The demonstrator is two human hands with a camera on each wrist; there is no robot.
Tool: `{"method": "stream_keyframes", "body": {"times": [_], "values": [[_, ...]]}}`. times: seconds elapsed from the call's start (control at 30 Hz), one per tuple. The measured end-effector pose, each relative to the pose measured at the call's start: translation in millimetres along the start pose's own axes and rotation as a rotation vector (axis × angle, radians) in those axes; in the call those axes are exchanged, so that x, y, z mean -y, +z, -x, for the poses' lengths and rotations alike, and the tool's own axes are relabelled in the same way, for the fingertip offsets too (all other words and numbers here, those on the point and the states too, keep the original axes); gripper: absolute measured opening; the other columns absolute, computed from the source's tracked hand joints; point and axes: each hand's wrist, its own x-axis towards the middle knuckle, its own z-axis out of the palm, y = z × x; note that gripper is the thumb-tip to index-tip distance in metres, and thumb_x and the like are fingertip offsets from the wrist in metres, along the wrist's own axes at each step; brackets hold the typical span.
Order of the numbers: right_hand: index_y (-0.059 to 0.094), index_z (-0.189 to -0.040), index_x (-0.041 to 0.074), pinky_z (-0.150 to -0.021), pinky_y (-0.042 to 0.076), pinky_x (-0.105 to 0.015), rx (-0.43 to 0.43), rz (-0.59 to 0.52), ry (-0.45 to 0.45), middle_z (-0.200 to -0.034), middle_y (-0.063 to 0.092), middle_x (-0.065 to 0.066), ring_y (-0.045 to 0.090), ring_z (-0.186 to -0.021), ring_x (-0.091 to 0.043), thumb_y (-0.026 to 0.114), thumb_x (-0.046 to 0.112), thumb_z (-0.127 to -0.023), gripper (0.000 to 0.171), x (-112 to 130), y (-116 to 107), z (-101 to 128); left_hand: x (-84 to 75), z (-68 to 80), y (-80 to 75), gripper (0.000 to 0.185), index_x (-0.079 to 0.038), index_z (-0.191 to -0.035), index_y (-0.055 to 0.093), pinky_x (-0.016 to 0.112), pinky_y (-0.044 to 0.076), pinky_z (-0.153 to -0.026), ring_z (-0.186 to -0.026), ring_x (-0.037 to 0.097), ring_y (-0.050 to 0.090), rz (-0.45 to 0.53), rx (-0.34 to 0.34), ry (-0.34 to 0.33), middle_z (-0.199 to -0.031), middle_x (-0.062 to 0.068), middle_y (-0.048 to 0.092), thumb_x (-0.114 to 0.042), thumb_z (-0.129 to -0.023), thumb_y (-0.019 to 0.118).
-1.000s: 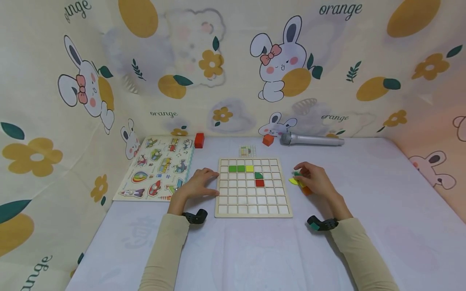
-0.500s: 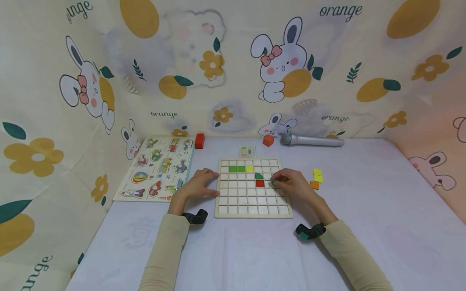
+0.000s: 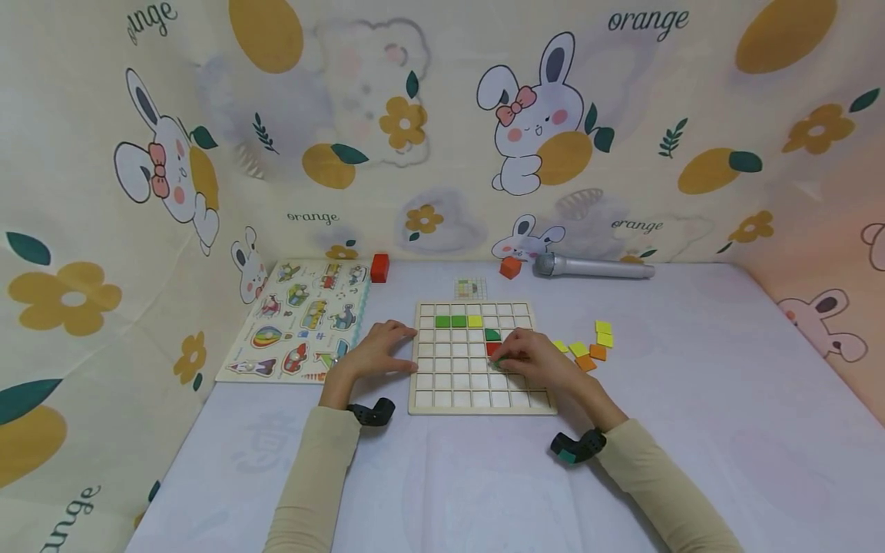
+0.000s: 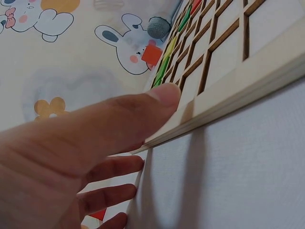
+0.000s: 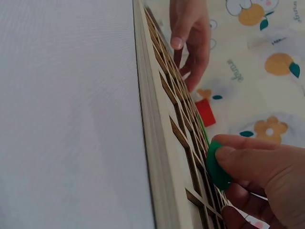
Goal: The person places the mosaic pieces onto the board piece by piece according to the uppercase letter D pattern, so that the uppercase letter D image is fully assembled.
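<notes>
1. biggest thing in view: the printed cloth (image 3: 442, 184), rabbits and oranges all over, standing up behind the white tabletop (image 3: 442, 491).
2. over on the left, the picture board (image 3: 293, 322) lies flat.
3. centre stage, the grid board (image 3: 484, 411) lies flat, two green tiles (image 3: 451, 322) and a yellow tile (image 3: 475, 321) side by side in the second row from the far edge.
4. here's the left hand (image 3: 373, 349) at that board's left edge, fingers spread, thumb touching the rim.
5. and the right hand (image 3: 542, 359) reaches over the right half, thumb and forefinger pinching a green piece.
6. at the back, a silver microphone (image 3: 594, 266) on its side.
7. behind the grid, a small pattern card (image 3: 470, 288).
8. two blocks back there too, a red block (image 3: 379, 268) and an orange-red block (image 3: 510, 267).
9. right of the grid, loose yellow and orange tiles (image 3: 585, 362) scatter close together.
10. smallest, the green piece (image 5: 217, 171), tilted up on edge just nearside of the red tile (image 3: 493, 348); whether it touches the grid, can't tell.
</notes>
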Motion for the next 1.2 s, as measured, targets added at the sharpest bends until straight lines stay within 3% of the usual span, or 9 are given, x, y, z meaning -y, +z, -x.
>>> {"method": "stream_keyframes", "body": {"times": [0.3,0.5,0.87,1.2], "values": [[0.063,-0.119,0.006,-0.074,0.051,-0.025,0.013,-0.003,-0.050,-0.108,0.065,-0.004,0.055,-0.089,-0.015,0.062,-0.003,-0.085,0.035,2.3,-0.5,-0.1,-1.9,1.3,-1.2,0.066,-0.012,-0.135,0.049,0.048,0.031,-0.107,-0.129,0.030,0.034,0.001,-0.003,-0.001,-0.138,0.012,0.042,-0.037,-0.078,0.073],[0.061,-0.117,0.005,-0.079,0.052,-0.028,0.030,-0.052,-0.062,-0.111,0.063,-0.004,0.060,-0.095,-0.016,0.063,-0.004,-0.084,0.035,0.8,3.5,-0.9,-1.6,0.9,-0.8,0.065,-0.012,-0.134,0.050,0.048,0.032,-0.106,-0.128,0.030,0.034,0.004,-0.003,-0.002,-0.138,0.012,0.043,-0.036,-0.078,0.073],[0.071,-0.103,0.013,-0.079,0.048,-0.030,-0.015,0.099,0.037,-0.096,0.059,0.004,0.053,-0.091,-0.012,0.074,0.015,-0.080,0.023,-0.6,4.4,0.5,-0.6,1.7,0.0,0.065,-0.011,-0.134,0.050,0.048,0.032,-0.106,-0.127,0.030,0.034,0.017,-0.009,0.010,-0.136,0.013,0.043,-0.036,-0.078,0.073],[0.071,-0.103,0.014,-0.082,0.048,-0.032,0.001,0.093,0.037,-0.096,0.059,0.005,0.053,-0.092,-0.012,0.072,0.016,-0.082,0.021,0.9,3.1,-0.3,-1.7,1.4,-0.5,0.066,-0.012,-0.135,0.049,0.048,0.031,-0.107,-0.129,0.030,0.033,0.011,0.003,-0.003,-0.138,0.013,0.042,-0.036,-0.079,0.073]]}}
